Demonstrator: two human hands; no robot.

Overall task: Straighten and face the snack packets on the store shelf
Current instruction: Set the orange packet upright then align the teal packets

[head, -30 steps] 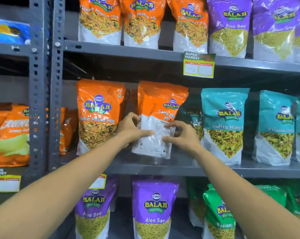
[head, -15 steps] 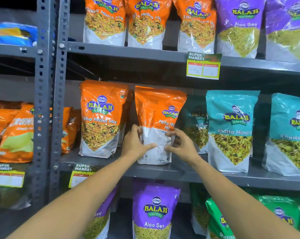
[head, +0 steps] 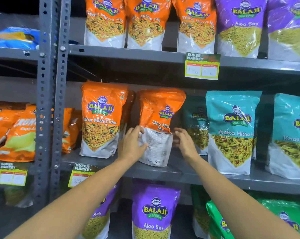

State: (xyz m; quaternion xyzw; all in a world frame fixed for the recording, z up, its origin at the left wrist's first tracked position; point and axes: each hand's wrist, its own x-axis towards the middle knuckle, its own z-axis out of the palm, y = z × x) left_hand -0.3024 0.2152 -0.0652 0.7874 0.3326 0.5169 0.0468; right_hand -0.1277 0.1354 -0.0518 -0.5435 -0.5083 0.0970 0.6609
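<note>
An orange Tikha Mitha Mix packet (head: 160,109) stands on the middle shelf (head: 163,176), turned partly sideways so its white printed back panel shows low down. My left hand (head: 132,144) grips its lower left edge, thumb across the white panel. My right hand (head: 185,144) sits at the packet's lower right edge with fingers spread; I cannot tell whether it touches. A second orange packet (head: 101,118) stands upright and front-facing to the left.
Teal Khatta Mitha packets (head: 232,131) stand to the right, one set further back (head: 195,121). Orange and purple packets fill the top shelf; a price tag (head: 202,66) hangs from its edge. A purple Aloo Sev packet (head: 154,211) stands below. A grey upright post (head: 52,100) lies left.
The orange packet has been set back on the shelf, more upright. My right hand's fingers have opened off its front to the right edge. The view has moved closer.
</note>
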